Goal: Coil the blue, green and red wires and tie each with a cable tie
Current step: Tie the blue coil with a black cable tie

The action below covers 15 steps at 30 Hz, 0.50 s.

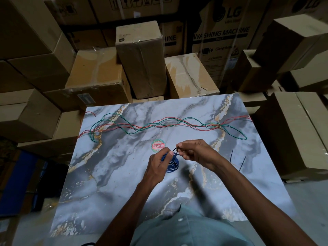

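Stacked cardboard boxes [142, 59] fill the storeroom behind and to both sides of the marble-patterned tabletop [115, 174] I'm looking down on, one of them printed with washing machine lettering. A round red and green sticker [157, 146] sits near the middle of the surface.

From my view, the blue wire [171, 163] is already wound into a small coil and is held just above the table near its centre, right beside the sticker. The left hand [157, 167] grips the coil from the left side, its thumb laid over the top of the loops and its fingers curled around them. The right hand [197, 154] is just to the right of the coil, its thumb and forefinger pinching a thin black cable tie [175, 150] that arches up over the top of the coil; I cannot tell whether the tie is already threaded closed.

Along the far part of the table the green wire [230, 133] and the red wire [177, 118] lie loose and uncoiled, weaving across each other in long waves from the left edge to the right edge, the red ends running off both sides. Two more black cable ties [231, 155] lie on the table to the right of the right hand, apart from each other and well apart from the coil
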Each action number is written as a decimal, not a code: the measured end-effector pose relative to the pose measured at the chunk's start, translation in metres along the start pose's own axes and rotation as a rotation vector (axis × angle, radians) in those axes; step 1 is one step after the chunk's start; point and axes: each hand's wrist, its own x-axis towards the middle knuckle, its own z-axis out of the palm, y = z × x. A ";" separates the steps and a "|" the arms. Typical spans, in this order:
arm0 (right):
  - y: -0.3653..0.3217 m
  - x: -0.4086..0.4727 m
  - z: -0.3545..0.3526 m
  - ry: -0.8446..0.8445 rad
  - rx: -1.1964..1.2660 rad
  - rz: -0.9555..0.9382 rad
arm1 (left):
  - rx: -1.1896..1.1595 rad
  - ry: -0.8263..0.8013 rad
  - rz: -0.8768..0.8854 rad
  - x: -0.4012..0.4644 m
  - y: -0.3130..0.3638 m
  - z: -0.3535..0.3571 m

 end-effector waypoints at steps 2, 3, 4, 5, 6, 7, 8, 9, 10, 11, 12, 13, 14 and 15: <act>0.000 0.001 -0.001 0.003 -0.048 -0.014 | -0.006 0.001 -0.009 0.000 -0.001 -0.001; 0.001 0.001 -0.002 0.016 -0.087 -0.039 | -0.012 0.006 -0.023 0.000 -0.001 -0.001; 0.001 0.000 -0.002 0.035 -0.136 -0.075 | -0.020 0.014 -0.043 0.000 -0.002 0.000; 0.001 0.000 -0.002 0.060 -0.193 -0.122 | -0.025 0.027 -0.063 0.000 -0.003 0.001; 0.001 0.000 -0.001 0.093 -0.254 -0.172 | -0.026 0.043 -0.082 0.001 -0.004 0.002; 0.001 -0.001 -0.001 0.132 -0.315 -0.220 | -0.026 0.059 -0.097 0.001 -0.005 0.003; 0.000 -0.001 0.000 0.169 -0.371 -0.262 | -0.026 0.074 -0.110 0.002 -0.007 0.004; -0.001 -0.001 0.001 0.201 -0.422 -0.295 | -0.027 0.087 -0.122 0.003 -0.008 0.005; -0.002 -0.001 0.002 0.225 -0.473 -0.316 | -0.026 0.099 -0.134 0.004 -0.009 0.005; -0.003 -0.001 0.003 0.253 -0.524 -0.329 | -0.025 0.110 -0.140 0.005 -0.009 0.006; -0.004 -0.001 0.005 0.287 -0.568 -0.339 | -0.027 0.121 -0.145 0.006 -0.009 0.006; -0.006 -0.002 0.006 0.320 -0.599 -0.348 | -0.032 0.132 -0.153 0.007 -0.009 0.007; -0.009 -0.003 0.008 0.338 -0.605 -0.353 | -0.035 0.143 -0.167 0.009 -0.009 0.008; -0.012 -0.004 0.009 0.337 -0.590 -0.355 | -0.038 0.154 -0.185 0.010 -0.008 0.008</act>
